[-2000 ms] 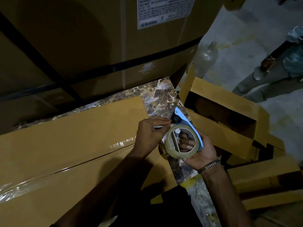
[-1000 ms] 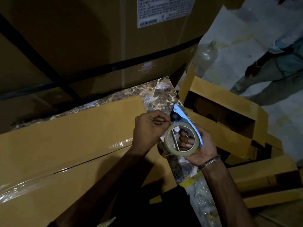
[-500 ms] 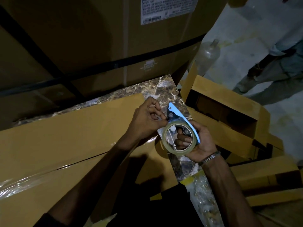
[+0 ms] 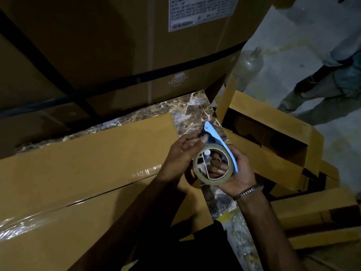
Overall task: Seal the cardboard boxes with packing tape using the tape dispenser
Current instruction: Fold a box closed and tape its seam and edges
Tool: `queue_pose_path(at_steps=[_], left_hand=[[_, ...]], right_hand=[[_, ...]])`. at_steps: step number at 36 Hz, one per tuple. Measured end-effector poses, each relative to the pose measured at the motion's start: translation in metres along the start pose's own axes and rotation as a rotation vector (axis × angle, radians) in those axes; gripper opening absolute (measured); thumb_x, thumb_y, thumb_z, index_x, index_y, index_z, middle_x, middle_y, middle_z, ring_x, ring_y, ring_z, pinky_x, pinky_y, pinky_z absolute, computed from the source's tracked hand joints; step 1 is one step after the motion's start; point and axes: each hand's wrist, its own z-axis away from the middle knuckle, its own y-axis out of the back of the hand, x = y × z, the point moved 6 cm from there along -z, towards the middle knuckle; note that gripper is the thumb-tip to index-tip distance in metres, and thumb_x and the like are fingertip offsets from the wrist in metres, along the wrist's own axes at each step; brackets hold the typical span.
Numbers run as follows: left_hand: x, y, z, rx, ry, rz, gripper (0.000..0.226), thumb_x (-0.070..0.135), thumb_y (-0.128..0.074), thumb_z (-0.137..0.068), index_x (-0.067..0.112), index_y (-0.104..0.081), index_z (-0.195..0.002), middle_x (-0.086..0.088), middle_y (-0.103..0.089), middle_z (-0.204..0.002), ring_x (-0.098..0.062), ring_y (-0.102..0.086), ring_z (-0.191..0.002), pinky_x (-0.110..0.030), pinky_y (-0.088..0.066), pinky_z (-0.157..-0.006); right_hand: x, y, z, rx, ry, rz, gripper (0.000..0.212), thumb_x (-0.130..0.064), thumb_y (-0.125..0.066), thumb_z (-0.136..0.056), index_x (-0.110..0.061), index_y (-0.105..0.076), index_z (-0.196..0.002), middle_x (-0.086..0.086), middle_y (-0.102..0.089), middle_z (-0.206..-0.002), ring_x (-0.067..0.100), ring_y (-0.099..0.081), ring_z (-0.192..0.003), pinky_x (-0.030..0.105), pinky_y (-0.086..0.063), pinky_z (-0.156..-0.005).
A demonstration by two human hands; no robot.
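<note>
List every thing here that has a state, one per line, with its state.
Tape dispenser: held up off the box, roll loaded.
Right hand: grips the dispenser, fingers through the tape roll.
Left hand: pinches at the dispenser's front end.
Flat box: flaps closed, shiny tape along part of the seam.
Small box: open.
Big box: closed, strapped with black bands.
Plastic bottle: upright.
</note>
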Motion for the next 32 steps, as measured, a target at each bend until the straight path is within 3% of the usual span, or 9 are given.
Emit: queue_pose_path(at_steps=[7,11,13,16,18,22,26,29,32], left_hand=[[-0.013,0.004,0.012,0.209,-0.043,0.023,0.053,0.053,-0.096,-0.069,0.027,-0.076,-0.111,-0.003,-0.081,-0.106,-0.023,-0.078,-0.100,-0.051,-0.061,-0.097],[-0.003,0.001,0.021,0.212,-0.263,-0.216,0.043,0.049,-0.086,-0.079,0.041,-0.069,-0.117,0.016,-0.074,-0.121,-0.001,-0.070,-0.113,-0.041,-0.058,-0.097],[0.002,0.005,0.023,0.252,-0.281,-0.314,0.033,0.050,-0.081,-0.080,0.038,-0.068,-0.107,0.020,-0.074,-0.112,0.002,-0.071,-0.104,-0.045,-0.060,-0.092],[0.008,0.015,0.020,0.269,-0.210,-0.417,0.034,0.057,-0.074,-0.073,0.034,-0.067,-0.096,0.022,-0.073,-0.102,0.004,-0.068,-0.099,-0.045,-0.058,-0.089],[0.014,0.022,0.017,0.246,-0.150,-0.426,0.034,0.058,-0.079,-0.071,0.032,-0.071,-0.092,0.020,-0.075,-0.097,0.002,-0.070,-0.094,-0.042,-0.059,-0.087],[0.024,0.027,0.011,0.156,-0.089,-0.307,0.032,0.043,-0.092,-0.078,0.017,-0.078,-0.091,0.000,-0.080,-0.088,-0.019,-0.077,-0.082,-0.040,-0.060,-0.074],[0.013,0.028,0.004,0.134,0.037,-0.148,0.017,0.019,-0.085,-0.087,0.011,-0.070,-0.087,-0.011,-0.075,-0.081,-0.025,-0.068,-0.070,-0.035,-0.053,-0.068],[0.001,0.032,0.001,0.190,0.009,-0.086,0.012,0.016,-0.078,-0.092,0.009,-0.071,-0.085,-0.014,-0.074,-0.083,-0.025,-0.070,-0.072,-0.040,-0.057,-0.071],[-0.001,0.042,0.003,0.273,-0.052,-0.067,0.006,0.009,-0.075,-0.093,0.007,-0.074,-0.087,-0.008,-0.073,-0.083,-0.018,-0.068,-0.072,-0.033,-0.054,-0.070]], right_hand=[[0.010,0.008,-0.006,0.124,0.024,-0.071,0.050,-0.058,-0.063,-0.096,-0.009,-0.067,-0.098,0.004,-0.053,-0.066,0.018,-0.051,-0.060,0.025,-0.028,-0.078],[0.009,0.007,-0.001,0.143,-0.008,-0.018,0.037,-0.047,-0.074,-0.086,-0.010,-0.076,-0.080,-0.001,-0.053,-0.049,0.013,-0.050,-0.044,0.024,-0.040,-0.051],[0.008,0.003,-0.001,0.117,-0.017,-0.026,0.037,-0.039,-0.083,-0.079,-0.004,-0.078,-0.092,0.003,-0.058,-0.058,0.014,-0.054,-0.044,0.025,-0.047,-0.046],[0.005,0.007,-0.003,0.193,-0.018,0.094,0.041,-0.038,-0.068,-0.091,-0.002,-0.077,-0.110,0.010,-0.057,-0.078,0.019,-0.056,-0.057,0.029,-0.052,-0.054],[0.006,0.006,-0.006,0.199,-0.025,0.208,0.046,-0.040,-0.073,-0.091,-0.005,-0.074,-0.121,0.012,-0.047,-0.088,0.025,-0.046,-0.072,0.036,-0.046,-0.070],[0.006,0.002,-0.007,0.208,-0.013,0.277,0.059,-0.040,-0.079,-0.087,-0.004,-0.067,-0.132,0.012,-0.056,-0.096,0.023,-0.051,-0.076,0.037,-0.047,-0.075],[0.005,-0.024,-0.003,0.196,-0.006,0.547,0.040,-0.038,-0.050,-0.107,-0.011,-0.064,-0.133,0.006,-0.075,-0.087,0.019,-0.073,-0.075,0.030,-0.059,-0.070],[0.004,-0.030,-0.002,0.255,-0.089,0.835,0.062,-0.065,-0.073,-0.079,-0.022,-0.071,-0.123,0.010,-0.074,-0.123,0.027,-0.071,-0.112,0.042,-0.057,-0.098],[-0.001,-0.027,0.002,0.355,-0.118,1.046,0.094,-0.070,-0.089,-0.056,-0.014,-0.060,-0.127,0.012,-0.072,-0.109,0.029,-0.071,-0.103,0.055,-0.059,-0.093]])
